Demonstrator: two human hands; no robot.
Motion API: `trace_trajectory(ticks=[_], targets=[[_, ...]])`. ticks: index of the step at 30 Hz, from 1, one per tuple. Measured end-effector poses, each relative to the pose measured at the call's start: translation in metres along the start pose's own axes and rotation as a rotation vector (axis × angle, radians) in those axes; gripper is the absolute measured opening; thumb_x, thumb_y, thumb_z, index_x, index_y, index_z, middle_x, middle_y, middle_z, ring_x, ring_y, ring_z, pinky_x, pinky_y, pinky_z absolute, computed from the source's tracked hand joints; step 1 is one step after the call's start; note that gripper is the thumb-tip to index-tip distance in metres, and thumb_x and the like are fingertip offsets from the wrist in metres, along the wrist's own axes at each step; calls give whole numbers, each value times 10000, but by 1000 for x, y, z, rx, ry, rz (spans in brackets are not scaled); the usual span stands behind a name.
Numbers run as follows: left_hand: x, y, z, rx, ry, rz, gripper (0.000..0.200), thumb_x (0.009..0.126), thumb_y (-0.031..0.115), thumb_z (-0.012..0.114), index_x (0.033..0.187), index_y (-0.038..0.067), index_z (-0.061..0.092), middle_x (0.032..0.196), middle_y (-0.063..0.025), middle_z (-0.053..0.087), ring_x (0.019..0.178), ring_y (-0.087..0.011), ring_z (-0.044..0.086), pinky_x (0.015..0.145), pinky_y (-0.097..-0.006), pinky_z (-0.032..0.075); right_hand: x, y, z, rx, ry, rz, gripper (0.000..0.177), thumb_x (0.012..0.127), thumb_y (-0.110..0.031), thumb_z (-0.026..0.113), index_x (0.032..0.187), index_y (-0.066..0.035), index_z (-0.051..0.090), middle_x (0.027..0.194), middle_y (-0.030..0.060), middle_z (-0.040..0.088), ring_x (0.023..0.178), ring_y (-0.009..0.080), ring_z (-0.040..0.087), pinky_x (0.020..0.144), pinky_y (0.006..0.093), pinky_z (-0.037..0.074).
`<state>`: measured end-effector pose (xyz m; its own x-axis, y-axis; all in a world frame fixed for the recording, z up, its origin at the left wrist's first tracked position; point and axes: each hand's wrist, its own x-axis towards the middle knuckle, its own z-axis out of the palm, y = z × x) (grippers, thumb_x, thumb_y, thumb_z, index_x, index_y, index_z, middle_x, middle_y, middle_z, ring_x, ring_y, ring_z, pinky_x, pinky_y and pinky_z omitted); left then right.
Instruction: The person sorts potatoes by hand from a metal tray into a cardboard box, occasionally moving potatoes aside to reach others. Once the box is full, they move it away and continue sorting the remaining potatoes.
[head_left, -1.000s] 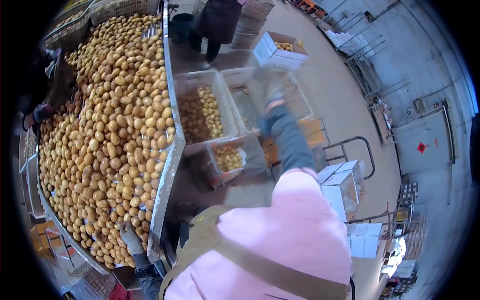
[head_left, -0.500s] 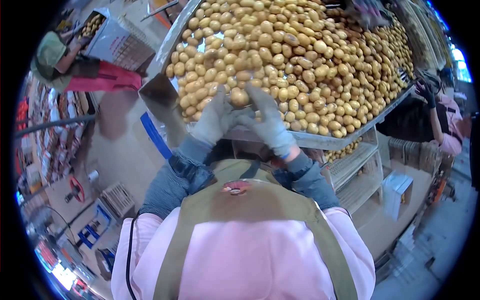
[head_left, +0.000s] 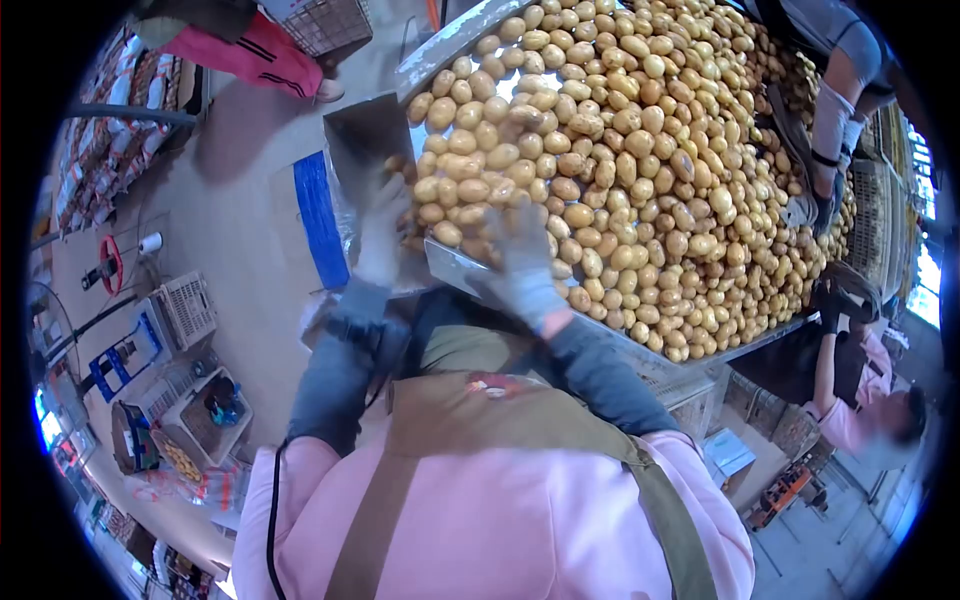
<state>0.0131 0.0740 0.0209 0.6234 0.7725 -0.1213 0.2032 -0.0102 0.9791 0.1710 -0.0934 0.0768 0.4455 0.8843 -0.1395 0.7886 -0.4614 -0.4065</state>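
Many yellow-brown potatoes [head_left: 640, 150] cover a metal-rimmed sorting table [head_left: 460, 268] in front of me. My left hand [head_left: 380, 240], in a pale glove, is over a chute-like opening at the table's left corner. A few blurred potatoes are beside its fingers, which are smeared by motion, so I cannot make out a grip. My right hand [head_left: 524, 262], also gloved, is at the near rim with its fingers spread over the potatoes. A dark metal side panel [head_left: 372, 140] stands beyond my left hand.
A co-worker's arms [head_left: 832, 130] reach over the far right of the potatoes. Another person [head_left: 850, 380] is at the right edge, and pink trousers [head_left: 240, 50] show upper left. Crates [head_left: 188, 308] and stacked sacks [head_left: 115, 130] stand left. Blue tape [head_left: 320, 220] lies nearby.
My view has shifted left. My hands, earlier close together around a potato, are now apart, the left over the corner opening. A co-worker's arms now reach in at the right.
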Motion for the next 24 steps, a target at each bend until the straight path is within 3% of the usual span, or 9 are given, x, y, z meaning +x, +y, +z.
trace_trajectory(ticks=[2, 4, 7, 11, 13, 19, 21, 22, 24], targets=[[30, -9, 7, -203, -35, -57, 483, 915, 16, 546, 1396, -15, 510, 1444, -197, 497, 1369, -296, 446, 1135, -372, 363, 30, -14, 20, 33, 92, -149, 801, 727, -438, 818, 1451, -386, 480, 1567, 179, 321, 1439, 482, 256, 1138, 641, 243], [57, 4, 14, -380, -61, -99, 513, 988, 184, 517, 1468, 13, 453, 1438, -122, 493, 1338, -223, 450, 1121, -338, 365, 74, -14, 21, -97, 136, -224, 711, 766, -424, 789, 1418, -362, 514, 1555, 152, 351, 1424, 473, 282, 1132, 607, 274], [73, 34, 6, -495, -87, -374, 518, 1054, 236, 435, 1521, 18, 379, 1522, -127, 430, 1413, -208, 387, 1178, -340, 293, 157, 6, 22, -191, 56, -202, 540, 828, -335, 737, 1341, -319, 572, 1512, 92, 425, 1386, 456, 335, 1101, 578, 326], [85, 61, -3, -599, -104, -641, 540, 1073, 329, 461, 1545, 85, 364, 1509, -64, 454, 1381, -153, 421, 1168, -319, 317, 220, 51, -22, -407, 371, -261, 441, 800, -394, 730, 1221, -281, 657, 1496, 79, 457, 1347, 389, 429, 1048, 558, 409], [91, 58, -1, -646, -115, -645, 546, 1061, 361, 496, 1528, 98, 387, 1481, -45, 477, 1357, -140, 440, 1152, -312, 342, 245, 83, -19, -186, 215, -19, 435, 804, -464, 711, 1193, -271, 681, 1484, 77, 466, 1338, 356, 456, 1045, 510, 421], [114, -7, 7, -665, -65, -616, 515, 1031, 407, 555, 1412, 69, 483, 1377, -48, 540, 1278, -134, 505, 1099, -307, 408, 159, 32, 6, 1, 254, -295, 463, 825, -376, 701, 1267, -266, 623, 1354, 86, 527, 1112, 348, 560, 820, 529, 488], [112, 3, 8, -768, -83, -622, 488, 1031, 394, 561, 1379, 56, 506, 1341, -64, 560, 1237, -134, 530, 1071, -301, 430, 110, 12, 28, 71, 14, -272, 445, 802, -326, 729, 1232, -259, 635, 1325, 70, 531, 1108, 351, 542, 814, 485, 487], [115, -35, 0, -254, -133, -476, 428, 1027, 310, 580, 1348, 32, 525, 1293, -85, 582, 1191, -134, 543, 1028, -287, 453, 87, 3, 34, 74, 110, -317, 436, 798, -313, 739, 1217, -245, 640, 1320, 64, 533, 1114, 352, 537, 820, 475, 491], [96, -28, 6, -116, -76, -370, 399, 1013, 250, 596, 1328, 11, 535, 1269, -87, 593, 1176, -134, 544, 1013, -280, 456, 53, 0, 41, 89, 204, -332, 429, 791, -297, 751, 1199, -221, 647, 1320, 55, 536, 1122, 351, 532, 839, 466, 496]])
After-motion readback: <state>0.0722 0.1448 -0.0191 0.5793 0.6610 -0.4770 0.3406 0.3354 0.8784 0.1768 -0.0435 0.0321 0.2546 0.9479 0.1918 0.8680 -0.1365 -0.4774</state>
